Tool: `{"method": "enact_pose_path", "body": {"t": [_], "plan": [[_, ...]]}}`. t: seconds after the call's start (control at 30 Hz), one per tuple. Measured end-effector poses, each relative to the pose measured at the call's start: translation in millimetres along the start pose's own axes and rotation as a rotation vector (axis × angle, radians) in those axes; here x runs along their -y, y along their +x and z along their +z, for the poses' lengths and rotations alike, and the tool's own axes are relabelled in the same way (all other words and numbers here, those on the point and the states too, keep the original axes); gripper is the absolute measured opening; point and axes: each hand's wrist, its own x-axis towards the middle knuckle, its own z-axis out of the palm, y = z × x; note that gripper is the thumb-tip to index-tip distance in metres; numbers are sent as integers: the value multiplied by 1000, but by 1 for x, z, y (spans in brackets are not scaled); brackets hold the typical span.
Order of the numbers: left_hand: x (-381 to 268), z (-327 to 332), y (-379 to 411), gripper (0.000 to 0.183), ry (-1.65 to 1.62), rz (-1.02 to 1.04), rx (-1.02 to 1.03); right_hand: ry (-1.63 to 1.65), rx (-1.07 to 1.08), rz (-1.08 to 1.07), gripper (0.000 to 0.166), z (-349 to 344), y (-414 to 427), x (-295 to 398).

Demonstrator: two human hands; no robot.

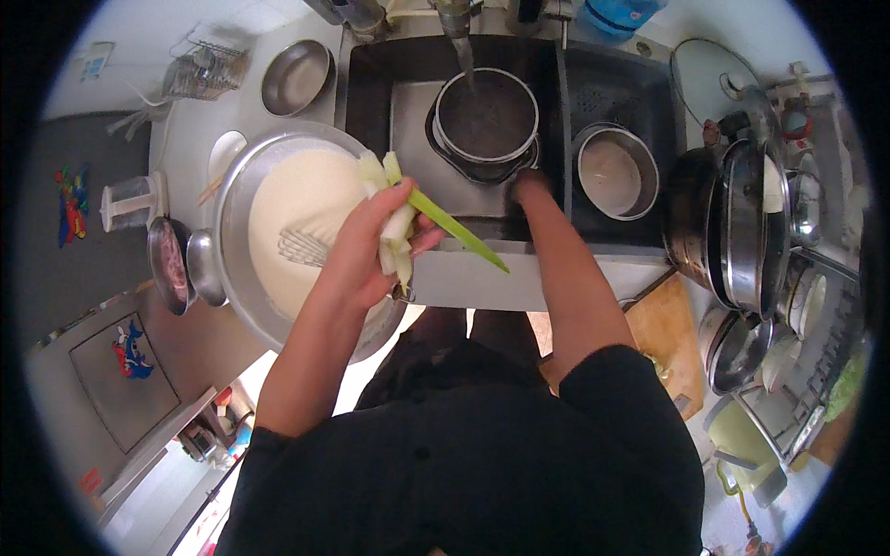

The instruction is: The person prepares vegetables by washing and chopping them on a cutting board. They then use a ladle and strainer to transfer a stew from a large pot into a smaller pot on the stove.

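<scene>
My left hand (pixel 368 236) is closed around several pale green-white vegetable pieces (pixel 398 226) and a long bright-green strip (pixel 462 233). It is held above the right side of a large metal bowl (pixel 233 174) of creamy batter, in which a wire whisk (pixel 299 244) rests. In the sink, my right hand (pixel 532 184) reaches down at the lower right of a dark pot (pixel 487 115). Its fingers are lost in shadow, so whether it grips anything is hidden. From the faucet (pixel 455 24) water runs into this pot.
A smaller pot (pixel 619 174) with cloudy liquid sits in the right sink basin (pixel 591 76). Stacked pans (pixel 740 229) and a glass lid (pixel 716 76) crowd the right. At left are an empty metal bowl (pixel 295 78) and a dish of raw meat (pixel 170 260). A wooden board (pixel 667 333) lies lower right.
</scene>
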Motion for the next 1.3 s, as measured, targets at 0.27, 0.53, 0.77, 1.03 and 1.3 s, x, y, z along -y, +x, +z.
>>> {"method": "enact_pose_path", "body": {"t": [0.27,0.53,0.77,1.03,1.3], "plan": [[-9,21,71,23,-64,-15,170,622,-238,-359,20,-141,-179,0],[-4,45,185,22,2,160,154,667,-771,-465,31,-200,-145,82],[0,54,200,23,136,154,233,1233,-683,-621,34,-171,-128,69],[-2,56,222,24,99,81,347,1512,-361,-353,28,-172,-187,4],[-19,14,262,21,-30,-277,575,1433,-353,-283,24,-82,-200,-6]]}}
